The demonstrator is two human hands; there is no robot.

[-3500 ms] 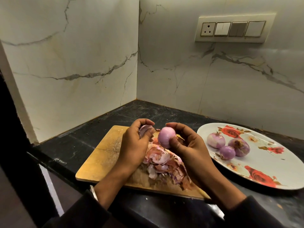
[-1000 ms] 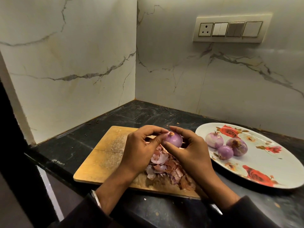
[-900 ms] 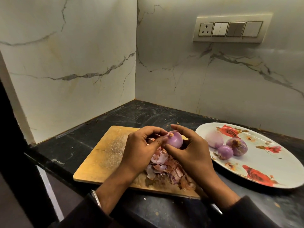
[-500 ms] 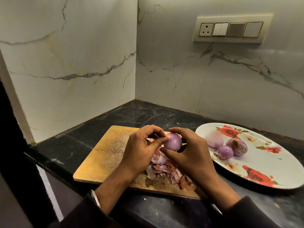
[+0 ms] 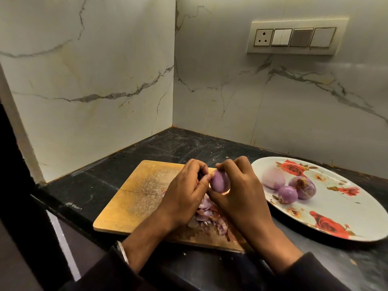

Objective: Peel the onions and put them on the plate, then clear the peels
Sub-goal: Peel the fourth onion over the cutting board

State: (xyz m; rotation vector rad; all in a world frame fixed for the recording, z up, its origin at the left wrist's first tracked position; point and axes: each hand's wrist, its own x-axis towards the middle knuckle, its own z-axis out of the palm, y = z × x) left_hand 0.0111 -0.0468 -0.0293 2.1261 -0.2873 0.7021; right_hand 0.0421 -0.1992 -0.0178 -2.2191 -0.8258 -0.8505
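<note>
My right hand (image 5: 239, 194) grips a small purple onion (image 5: 219, 182) above the wooden cutting board (image 5: 136, 198). My left hand (image 5: 184, 192) is curled beside it, its thumb and fingertips pressed against the onion's left side. A heap of pink and brown peels (image 5: 210, 219) lies on the board under both hands, partly hidden by them. To the right sits a white oval plate with red roses (image 5: 336, 217), and on it lie three peeled onions (image 5: 287, 185).
The black stone counter (image 5: 168, 148) fills a corner between two marble-look walls. A switch panel with a socket (image 5: 294, 37) is on the right wall. The counter's front edge drops off at the left (image 5: 52, 204).
The onion has been turned in my right hand; its stem tip no longer shows. Both hands have stayed over the board, my left fingers working at the onion's side.
</note>
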